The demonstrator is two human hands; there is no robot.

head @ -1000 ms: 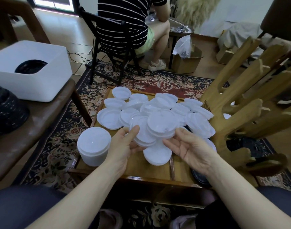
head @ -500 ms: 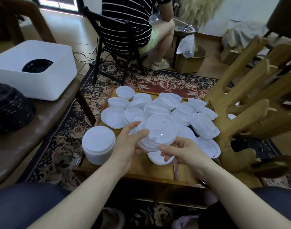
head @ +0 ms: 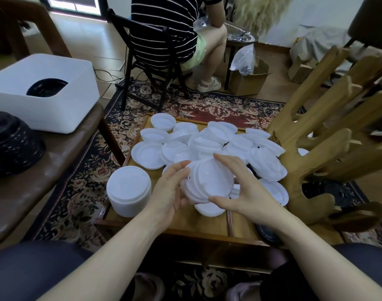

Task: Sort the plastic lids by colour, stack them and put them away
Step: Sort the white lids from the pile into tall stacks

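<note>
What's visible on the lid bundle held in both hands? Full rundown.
The held lid bundle is a handful of round white, slightly translucent plastic lids, nested unevenly so their rims fan out to the left. It is tilted, its face turned up toward the camera, lifted above the loose lids on the wooden tray. The left hand grips its left edge; the right hand curls round its right side, thumb under.

You hold a tilted stack of round white plastic lids (head: 207,181) between both hands. Beyond it, more loose white plastic lids (head: 209,140) lie overlapping on the wooden counter (head: 185,222). A tall neat white lid stack (head: 129,190) stands upright at its left edge.
</note>
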